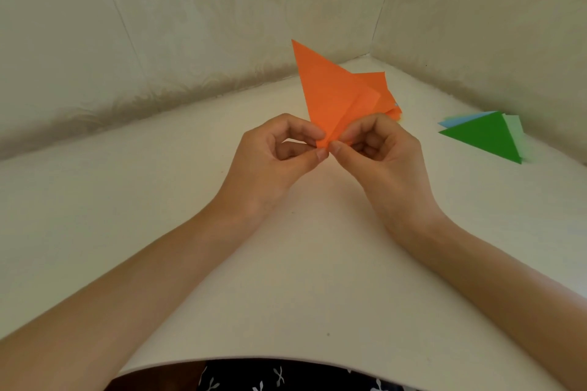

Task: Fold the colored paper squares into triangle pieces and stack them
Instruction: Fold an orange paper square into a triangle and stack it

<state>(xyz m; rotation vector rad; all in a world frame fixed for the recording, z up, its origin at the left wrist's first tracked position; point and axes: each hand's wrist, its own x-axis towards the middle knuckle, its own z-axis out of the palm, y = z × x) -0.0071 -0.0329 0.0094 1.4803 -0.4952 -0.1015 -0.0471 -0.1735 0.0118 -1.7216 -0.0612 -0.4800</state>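
Observation:
An orange paper sheet [330,95], partly folded, stands up above the white table with its point toward the wall. My left hand [279,155] and my right hand [378,152] both pinch its lower corner between thumb and forefinger, fingertips nearly touching. Behind the held sheet lies a pile of unfolded paper squares [389,95], orange on top, mostly hidden. At the right a stack of folded triangles [486,136] lies flat, a dark green one on top, with blue and pale green edges showing beneath.
The white table [158,200] sits in a corner, with papered walls [190,25] close behind and to the right. Its curved front edge runs along the bottom, above dark patterned clothing [286,379].

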